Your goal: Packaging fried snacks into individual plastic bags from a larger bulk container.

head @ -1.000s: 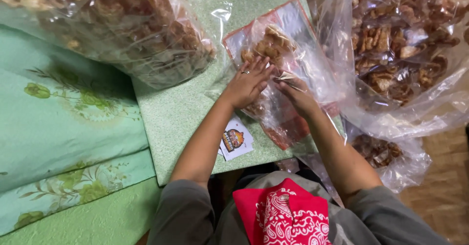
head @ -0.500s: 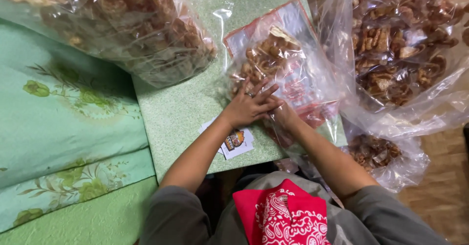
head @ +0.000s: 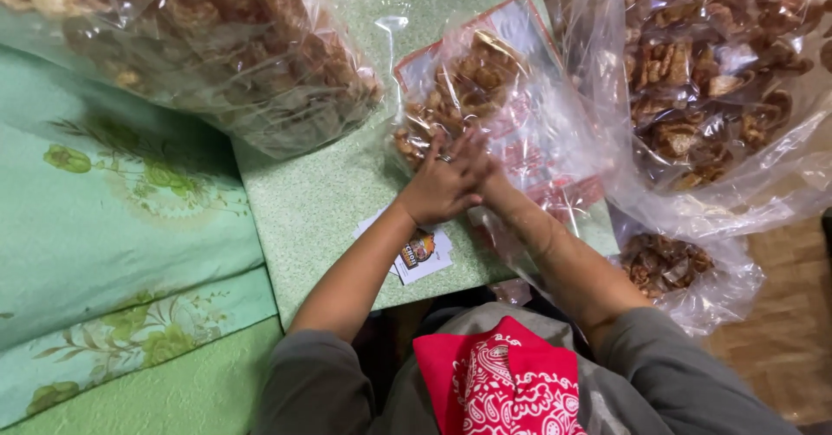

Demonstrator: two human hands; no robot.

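The small clear bag (head: 485, 110) of brown fried pieces lies on the green speckled surface (head: 321, 201), on top of a red-edged printed sheet (head: 529, 32). It looks light and crackly: thin slick film over brittle pieces, so squeezing the body would likely crush them (the film would probably slip too). The loose near end, where little filling sits, seems the safest place to grip.

The left hand (head: 446, 184), a ring on one finger, presses flat with fingers spread on that near end. The right hand (head: 496, 184) is tucked under and beside it against the film; whether it pinches the plastic I cannot tell.

A small printed card (head: 422, 253) lies beside the left wrist. Two large bags of the same snack flank the work, one on the left (head: 217, 45), one on the right (head: 719, 80), and a smaller bag (head: 672, 266) sits near the right elbow.
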